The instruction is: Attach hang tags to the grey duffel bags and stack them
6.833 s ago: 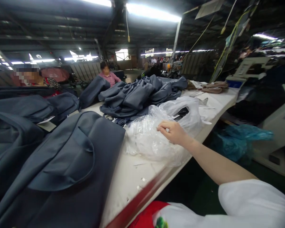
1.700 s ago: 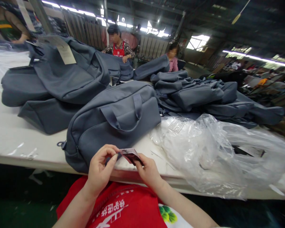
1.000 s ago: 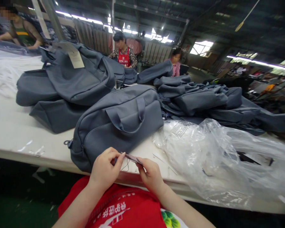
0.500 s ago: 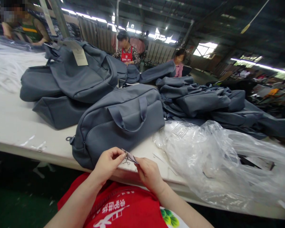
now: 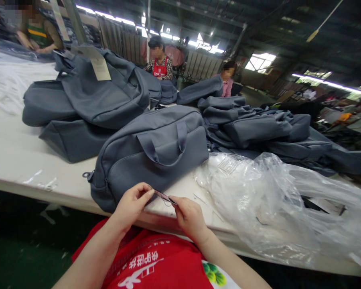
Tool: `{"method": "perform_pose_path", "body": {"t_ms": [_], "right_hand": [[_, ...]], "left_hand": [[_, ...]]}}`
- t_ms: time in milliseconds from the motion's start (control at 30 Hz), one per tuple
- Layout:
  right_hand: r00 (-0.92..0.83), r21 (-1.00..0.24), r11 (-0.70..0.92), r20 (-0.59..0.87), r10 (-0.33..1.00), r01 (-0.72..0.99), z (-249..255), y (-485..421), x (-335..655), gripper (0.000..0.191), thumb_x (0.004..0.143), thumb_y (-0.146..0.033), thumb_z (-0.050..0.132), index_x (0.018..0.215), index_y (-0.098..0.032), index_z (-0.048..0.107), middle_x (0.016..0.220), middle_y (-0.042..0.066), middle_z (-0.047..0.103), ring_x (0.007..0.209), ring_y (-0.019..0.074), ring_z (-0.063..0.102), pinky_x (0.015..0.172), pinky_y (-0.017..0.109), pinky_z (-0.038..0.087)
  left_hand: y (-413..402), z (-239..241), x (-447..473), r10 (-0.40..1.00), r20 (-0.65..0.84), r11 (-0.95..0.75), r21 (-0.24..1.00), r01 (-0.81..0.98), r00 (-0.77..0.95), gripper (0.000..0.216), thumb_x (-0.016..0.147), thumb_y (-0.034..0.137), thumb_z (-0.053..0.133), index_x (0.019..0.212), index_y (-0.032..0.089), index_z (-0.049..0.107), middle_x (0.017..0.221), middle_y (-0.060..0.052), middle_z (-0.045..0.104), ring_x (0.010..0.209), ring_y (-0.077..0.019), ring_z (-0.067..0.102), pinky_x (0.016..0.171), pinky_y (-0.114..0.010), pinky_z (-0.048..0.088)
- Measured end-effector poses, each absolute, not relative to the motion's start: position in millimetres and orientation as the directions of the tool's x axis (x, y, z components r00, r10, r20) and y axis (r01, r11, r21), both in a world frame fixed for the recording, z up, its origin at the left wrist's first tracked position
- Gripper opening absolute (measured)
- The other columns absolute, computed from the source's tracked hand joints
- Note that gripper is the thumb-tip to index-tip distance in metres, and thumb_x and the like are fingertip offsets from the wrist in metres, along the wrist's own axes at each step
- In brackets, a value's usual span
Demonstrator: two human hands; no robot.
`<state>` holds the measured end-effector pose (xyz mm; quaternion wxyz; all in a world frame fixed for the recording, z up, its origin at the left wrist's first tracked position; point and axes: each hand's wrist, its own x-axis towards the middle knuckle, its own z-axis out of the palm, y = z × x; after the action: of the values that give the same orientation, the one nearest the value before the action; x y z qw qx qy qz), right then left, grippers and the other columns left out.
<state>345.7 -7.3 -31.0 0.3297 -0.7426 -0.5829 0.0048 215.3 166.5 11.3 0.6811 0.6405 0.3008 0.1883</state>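
Observation:
Between my two hands is a small hang tag (image 5: 163, 196), seen nearly edge-on, with a thin dark string looped under it. My left hand (image 5: 136, 202) is closed, pinching the tag's left end between thumb and fingers. At the other end, my right hand (image 5: 189, 214) grips the tag the same way. Just beyond my hands, a blue-grey handbag (image 5: 156, 146) stands on the white table (image 5: 78, 182), its two strap handles facing me. A zip pull with a ring (image 5: 88, 175) sticks out at the bag's left end.
More blue-grey bags lie heaped at left (image 5: 102, 92) and right (image 5: 258, 126); a pale tag (image 5: 100, 66) sits on the left heap. Clear plastic bags (image 5: 273, 200) spread over the table's right side. Co-workers sit behind, one in a red apron (image 5: 160, 68).
My left hand has shifted slightly left and up along the tag. The tag has turned more edge-on. At the far left, the co-worker's hands have moved together.

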Motion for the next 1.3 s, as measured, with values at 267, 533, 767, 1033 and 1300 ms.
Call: {"method": "perform_pose_path", "body": {"t_ms": [267,533,767,1033,1300], "right_hand": [[0.405,-0.73,-0.163,0.167,0.899,0.663,-32,0,338,0.035,0.092,-0.015,0.046,0.121,-0.024,0.063,0.105,0.005,0.073,0.09,0.0178,0.069,0.08,0.027,0.052],[0.457,-0.843,-0.199,0.062,0.887,0.5,-30,9,316,0.022,0.096,-0.03,0.045,0.089,-0.019,0.063,0.078,0.003,0.07,0.068,0.0148,0.063,0.064,0.023,0.047],[0.234,-0.855,-0.046,0.09,0.968,0.517,-8,8,319,0.028,0.097,-0.031,0.041,0.095,-0.019,0.066,0.086,0.005,0.071,0.077,0.0159,0.065,0.072,0.025,0.049],[0.462,-0.998,-0.058,-0.043,0.886,0.017,-4,33,333,0.018,0.085,-0.032,0.059,0.091,-0.017,0.066,0.076,0.001,0.067,0.061,0.0099,0.06,0.057,0.021,0.049],[0.564,-0.969,0.017,-0.129,0.816,-0.245,-13,29,337,0.03,0.082,-0.045,0.063,0.088,-0.016,0.064,0.073,0.002,0.068,0.062,0.0102,0.064,0.054,0.019,0.048]], "left_hand": [[173,21,220,0.821,-0.095,0.276,0.929,-0.245,0.563,0.035,0.073,0.046,0.077,0.083,0.017,0.061,0.091,-0.003,0.068,0.087,-0.0158,0.065,0.087,-0.029,0.052],[143,1,241,0.901,0.161,-0.117,0.984,-0.131,0.404,0.025,0.095,0.046,0.049,0.094,0.021,0.049,0.094,-0.002,0.064,0.065,-0.0108,0.065,0.063,-0.024,0.055],[154,-6,232,0.836,0.253,-0.318,0.947,0.054,0.487,0.023,0.095,0.042,0.049,0.097,0.02,0.058,0.095,-0.003,0.068,0.057,-0.009,0.056,0.056,-0.021,0.046],[144,0,227,0.591,0.261,-0.457,0.888,0.05,0.763,0.02,0.094,0.035,0.049,0.09,0.021,0.062,0.119,-0.009,0.065,0.1,-0.0198,0.065,0.078,-0.027,0.054],[142,-3,221,0.698,0.107,-0.197,0.979,0.046,0.708,0.03,0.098,0.044,0.035,0.108,0.02,0.051,0.095,-0.006,0.071,0.049,-0.0106,0.052,0.053,-0.026,0.046]]}}
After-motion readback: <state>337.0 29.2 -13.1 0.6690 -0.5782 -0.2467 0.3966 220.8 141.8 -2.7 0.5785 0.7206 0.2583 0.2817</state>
